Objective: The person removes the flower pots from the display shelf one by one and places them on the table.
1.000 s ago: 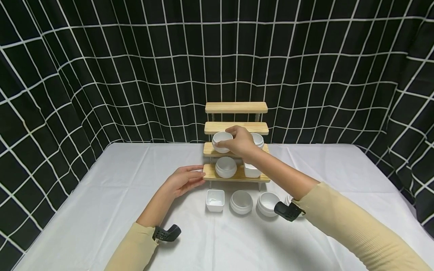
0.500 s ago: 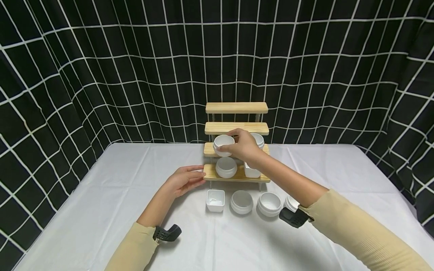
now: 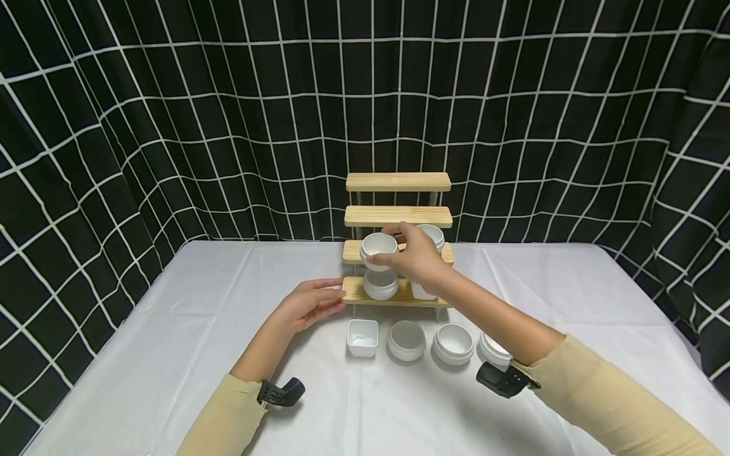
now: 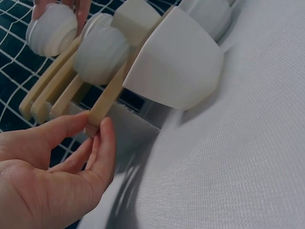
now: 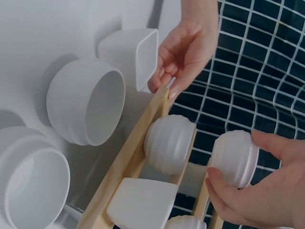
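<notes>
"How are the hands?"

"The right hand (image 3: 421, 256) curls thumb and fingers around a round white bowl (image 3: 377, 246), just in front of the second plank (image 3: 350, 252) of a stepped wooden rack; whether it touches that wood, I can't tell. The left hand (image 3: 310, 303) pinches the left end of the bottom plank (image 3: 352, 291) between thumb and fingers."

"And around them?"

"The bottom plank bears a lower round bowl (image 3: 381, 290) and a square bowl (image 3: 422, 292). Another round bowl (image 3: 435, 234) sits on the second plank's right. The third plank (image 3: 398, 216) and top plank (image 3: 398, 182) climb behind."

"What's underneath?"

"A white cloth (image 3: 353, 415), faintly creased, softly shadowed beneath the arms. On it, before the rack, stand a square dish (image 3: 362, 339) and three round pots (image 3: 407, 342) in a row, the rightmost partly hidden by the right arm."

"The room?"

"A black curtain (image 3: 384, 114) with a white grid hangs behind and along both sides, its lines rippling with the folds."
</notes>
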